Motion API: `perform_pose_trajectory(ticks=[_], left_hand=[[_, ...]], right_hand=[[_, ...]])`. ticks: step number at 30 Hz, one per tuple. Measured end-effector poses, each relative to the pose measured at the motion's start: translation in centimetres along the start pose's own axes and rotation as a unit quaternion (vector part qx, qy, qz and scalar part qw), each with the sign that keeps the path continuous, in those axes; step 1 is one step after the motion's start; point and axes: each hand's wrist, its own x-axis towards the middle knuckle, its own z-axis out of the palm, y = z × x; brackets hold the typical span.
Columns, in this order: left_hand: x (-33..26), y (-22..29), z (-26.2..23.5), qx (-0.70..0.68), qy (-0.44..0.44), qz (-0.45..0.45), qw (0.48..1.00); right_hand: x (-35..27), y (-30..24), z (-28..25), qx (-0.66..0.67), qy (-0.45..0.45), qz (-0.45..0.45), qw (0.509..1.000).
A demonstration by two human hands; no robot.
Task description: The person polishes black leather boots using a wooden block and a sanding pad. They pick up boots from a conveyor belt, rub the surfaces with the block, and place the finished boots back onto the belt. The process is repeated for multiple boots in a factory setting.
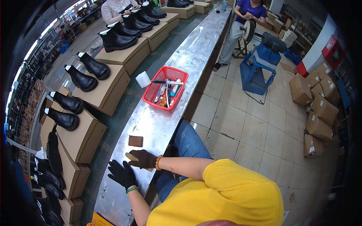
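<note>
My left hand (122, 174), in a black glove, lies on the metal bench (117, 196) with its fingers spread, holding nothing. Just beside it, my right hand (143, 159), in a dark brown glove, is closed on a tan, wooden-looking piece (132, 156). Its end sticks out past the fingers; the glove covers most of it, so its exact kind cannot be told. A brown square pad (135, 141) rests flat on the metal, a little beyond my right hand and apart from it.
A red plastic basket (148, 94) of tubes, brushes and tools stands farther up the bench, a white block (143, 79) beside it. Black boots (117, 39) stand on cardboard boxes (107, 88) along the left. Beyond the bench, a person stands near a blue grinding machine (258, 71).
</note>
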Motion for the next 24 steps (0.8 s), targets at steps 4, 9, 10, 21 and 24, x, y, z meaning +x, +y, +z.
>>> perform_pose_trajectory(ticks=[4, 9, 10, 21, 24], left_hand=[[-0.1, 0.7, -1.4, 0.031, -0.033, -0.039, 0.998], [-0.2, 0.7, -1.7, 0.026, -0.025, -0.056, 0.998], [-0.2, 0.6, -1.6, 0.025, -0.025, -0.056, 0.998], [-0.2, 0.2, -1.8, 0.01, -0.031, -0.059, 0.998], [-0.3, 0.1, -1.8, 0.009, -0.025, -0.058, 0.998]], right_hand=[[0.0, -0.2, 0.0, -0.002, -0.003, 0.009, 1.0], [0.0, -0.1, 0.3, 0.0, -0.005, 0.014, 1.0], [-0.1, -0.1, 0.3, 0.0, 0.002, 0.006, 1.0], [0.0, 0.0, 0.9, 0.039, -0.006, 0.028, 0.999], [-0.1, -0.3, 0.8, 0.057, -0.012, 0.036, 0.998]])
